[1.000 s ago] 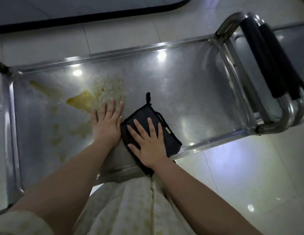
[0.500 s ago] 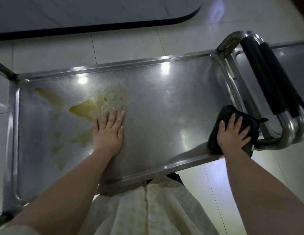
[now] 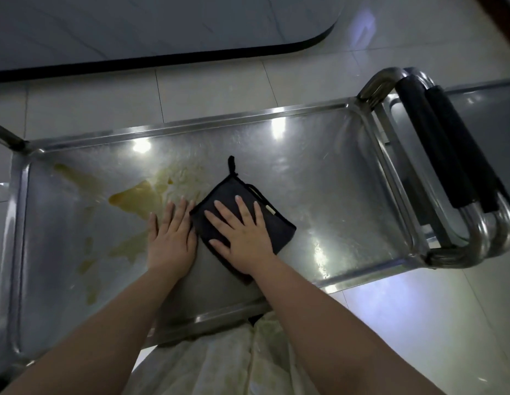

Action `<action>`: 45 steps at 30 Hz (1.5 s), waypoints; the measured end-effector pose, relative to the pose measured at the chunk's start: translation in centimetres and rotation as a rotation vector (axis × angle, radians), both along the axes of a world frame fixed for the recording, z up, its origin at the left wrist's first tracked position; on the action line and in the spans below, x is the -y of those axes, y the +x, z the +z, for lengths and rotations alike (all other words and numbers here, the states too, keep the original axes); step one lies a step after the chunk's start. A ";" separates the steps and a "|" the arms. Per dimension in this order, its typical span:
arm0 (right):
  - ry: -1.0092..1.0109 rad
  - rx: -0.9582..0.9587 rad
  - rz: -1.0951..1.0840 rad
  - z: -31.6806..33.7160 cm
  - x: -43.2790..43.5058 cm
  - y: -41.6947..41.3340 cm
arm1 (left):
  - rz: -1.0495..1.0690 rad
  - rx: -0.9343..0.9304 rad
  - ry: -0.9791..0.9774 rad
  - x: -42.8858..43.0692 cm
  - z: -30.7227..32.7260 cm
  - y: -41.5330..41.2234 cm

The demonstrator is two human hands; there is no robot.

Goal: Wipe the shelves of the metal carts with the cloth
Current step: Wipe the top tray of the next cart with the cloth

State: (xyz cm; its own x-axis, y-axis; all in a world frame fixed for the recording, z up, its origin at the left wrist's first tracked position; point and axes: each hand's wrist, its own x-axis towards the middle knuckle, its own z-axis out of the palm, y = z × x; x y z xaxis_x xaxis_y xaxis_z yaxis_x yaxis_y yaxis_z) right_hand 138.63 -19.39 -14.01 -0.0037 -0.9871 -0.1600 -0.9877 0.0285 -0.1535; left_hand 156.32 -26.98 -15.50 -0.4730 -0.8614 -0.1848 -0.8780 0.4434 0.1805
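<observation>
Cloth flat on cart shelf, pressed under right hand, fingers straight and spread; left hand flat on metal just beside; yellow stain past left fingertips; pale tag unreadable

floor: pale glossy tiles, light glare | table: grey, black rounded edge

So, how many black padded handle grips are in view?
2, side by side at the right end of the steel shelf: the left black padded grip and the right black padded grip. None appears hidden.
</observation>
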 end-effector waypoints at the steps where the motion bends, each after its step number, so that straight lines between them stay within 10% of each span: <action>1: 0.002 -0.008 -0.009 0.0 0.2 -1.4 | 0.002 -0.003 0.010 0.2 0.2 -0.3; 19: 0.196 -0.009 -0.936 1.8 6.6 -22.8 | 0.101 0.067 0.010 7.0 0.9 -5.5; 26: 0.159 0.068 -0.005 1.4 12.0 -4.4 | 0.096 0.117 -0.026 7.4 0.3 -5.0; 30: 0.105 0.084 0.104 1.0 14.6 -8.6 | 0.117 0.115 -0.027 7.4 0.4 -5.3; 39: 0.137 -0.039 -0.697 1.5 11.4 -32.3 | 0.126 0.087 -0.035 7.3 0.8 -5.8; 45: 0.170 -0.029 -0.809 1.4 13.7 -27.6 | 0.121 0.097 -0.064 7.5 0.5 -5.7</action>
